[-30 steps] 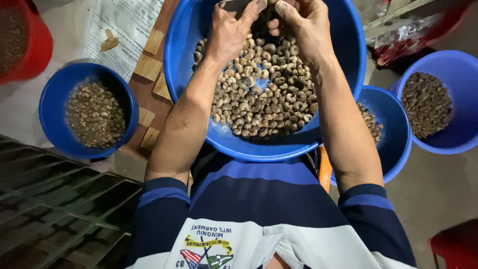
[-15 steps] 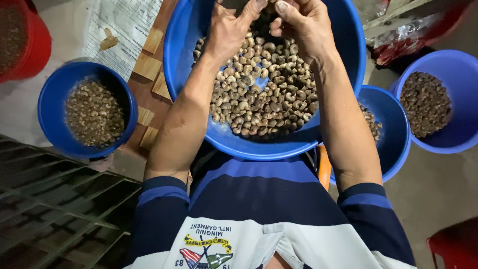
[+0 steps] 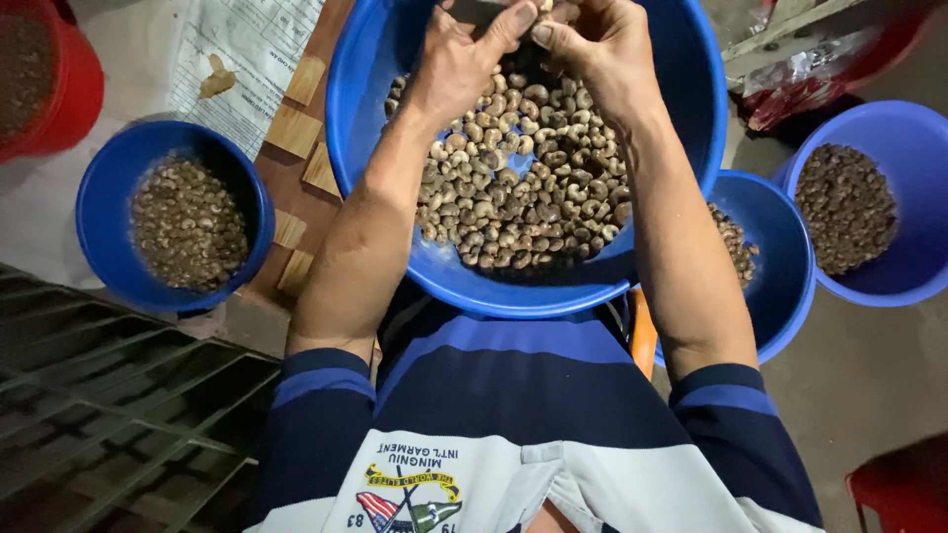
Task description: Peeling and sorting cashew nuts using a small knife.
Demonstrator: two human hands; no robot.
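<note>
Leftmost, a smooth blue plastic bowl holds small pale cashew pieces. Next, the big round blue basin carries curved, mottled cashew nuts. Above them the left hand and right hand meet, fingertips pinched together on something small at the frame's top edge; what exactly, I cannot tell. Further right sit two more blue bowls of darker nuts.

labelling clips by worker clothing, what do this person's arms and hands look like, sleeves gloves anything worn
Both the left hand and the right hand are bare, with no gloves, rings or watch visible. The forearms are bare too. Short sleeves end above the elbows, dark navy with a lighter blue band; the shirt turns white lower down.
</note>
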